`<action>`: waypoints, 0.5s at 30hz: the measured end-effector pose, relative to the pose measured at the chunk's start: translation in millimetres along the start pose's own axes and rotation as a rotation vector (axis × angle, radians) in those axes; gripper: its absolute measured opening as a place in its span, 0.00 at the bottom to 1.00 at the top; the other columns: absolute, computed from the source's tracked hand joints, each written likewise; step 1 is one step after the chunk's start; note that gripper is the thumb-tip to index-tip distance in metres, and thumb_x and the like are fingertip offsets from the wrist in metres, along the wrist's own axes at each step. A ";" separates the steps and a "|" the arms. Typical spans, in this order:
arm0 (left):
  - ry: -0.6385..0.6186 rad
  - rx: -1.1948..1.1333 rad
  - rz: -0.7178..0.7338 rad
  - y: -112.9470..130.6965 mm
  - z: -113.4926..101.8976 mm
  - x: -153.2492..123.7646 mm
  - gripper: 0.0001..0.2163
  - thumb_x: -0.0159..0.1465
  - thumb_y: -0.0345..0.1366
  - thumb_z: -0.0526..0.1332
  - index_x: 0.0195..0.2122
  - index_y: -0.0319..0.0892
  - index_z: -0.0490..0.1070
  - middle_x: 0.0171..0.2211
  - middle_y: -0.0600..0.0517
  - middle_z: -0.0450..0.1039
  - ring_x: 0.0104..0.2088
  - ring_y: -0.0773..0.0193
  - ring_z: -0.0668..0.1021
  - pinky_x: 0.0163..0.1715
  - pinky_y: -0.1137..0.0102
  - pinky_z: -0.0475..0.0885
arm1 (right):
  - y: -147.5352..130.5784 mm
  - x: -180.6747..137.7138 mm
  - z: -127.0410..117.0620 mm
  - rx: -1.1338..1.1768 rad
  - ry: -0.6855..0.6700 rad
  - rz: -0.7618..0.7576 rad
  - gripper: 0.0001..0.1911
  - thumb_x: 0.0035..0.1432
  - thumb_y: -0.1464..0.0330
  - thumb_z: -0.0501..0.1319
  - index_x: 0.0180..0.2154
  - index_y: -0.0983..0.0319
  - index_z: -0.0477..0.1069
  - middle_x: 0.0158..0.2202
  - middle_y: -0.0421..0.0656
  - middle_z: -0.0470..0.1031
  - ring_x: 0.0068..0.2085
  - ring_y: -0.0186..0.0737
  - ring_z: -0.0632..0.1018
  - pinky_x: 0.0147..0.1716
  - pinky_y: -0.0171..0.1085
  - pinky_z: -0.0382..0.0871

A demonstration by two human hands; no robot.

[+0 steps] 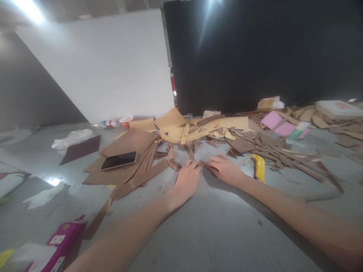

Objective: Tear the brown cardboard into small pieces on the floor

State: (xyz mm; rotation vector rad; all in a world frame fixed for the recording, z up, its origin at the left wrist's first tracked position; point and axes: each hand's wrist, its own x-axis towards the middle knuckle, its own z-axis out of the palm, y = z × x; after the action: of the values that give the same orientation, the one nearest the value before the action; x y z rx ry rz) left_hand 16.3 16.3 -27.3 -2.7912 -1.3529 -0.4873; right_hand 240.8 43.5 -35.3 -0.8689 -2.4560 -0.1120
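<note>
My left hand (189, 175) rests low over the grey surface with its fingers curled together. Close to its right, my right hand (225, 170) has its fingers closed in a pinch. A small brown strip (204, 163) of cardboard-like sheet shows between the fingertips of both hands; the fingers hide most of it. Just left of my left hand lies a curled, folded brown piece (172, 160). A yellow utility knife (259, 168) lies to the right of my right hand.
Brown sheets (127, 141) with a phone (119, 160) on top lie left. Brown offcuts (269, 151) and yellowish sheets (172, 121) pile up behind. A purple box (64, 238) sits front left; a paper cup (126, 121) and white box (338, 109) stand farther back.
</note>
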 end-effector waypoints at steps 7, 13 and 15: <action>-0.041 0.014 0.099 -1.8 4.7 2.6 0.16 0.68 0.20 0.54 0.52 0.37 0.76 0.51 0.43 0.76 0.53 0.51 0.74 0.56 0.57 0.73 | 2.8 1.9 1.7 0.149 -0.002 0.161 0.14 0.76 0.67 0.55 0.37 0.60 0.75 0.34 0.43 0.77 0.36 0.41 0.76 0.42 0.42 0.65; -0.056 0.020 0.152 -3.2 5.1 3.1 0.16 0.67 0.20 0.54 0.51 0.36 0.77 0.49 0.43 0.76 0.52 0.52 0.74 0.56 0.57 0.72 | 5.5 6.2 5.1 0.232 -0.021 0.372 0.13 0.71 0.64 0.61 0.31 0.59 0.70 0.29 0.39 0.75 0.30 0.38 0.73 0.41 0.41 0.61; -0.060 0.013 0.142 -2.9 4.7 2.6 0.16 0.66 0.20 0.54 0.50 0.37 0.77 0.49 0.43 0.76 0.52 0.52 0.74 0.55 0.57 0.72 | 5.6 6.6 6.4 0.223 -0.020 0.399 0.14 0.70 0.62 0.62 0.30 0.59 0.69 0.28 0.38 0.75 0.30 0.38 0.73 0.41 0.41 0.60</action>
State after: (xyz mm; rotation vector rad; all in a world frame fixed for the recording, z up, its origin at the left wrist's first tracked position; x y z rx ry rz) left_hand 16.9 20.8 -31.5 -2.8860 -1.1506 -0.3920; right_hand 237.0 53.2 -38.0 -1.2369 -2.2082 0.3075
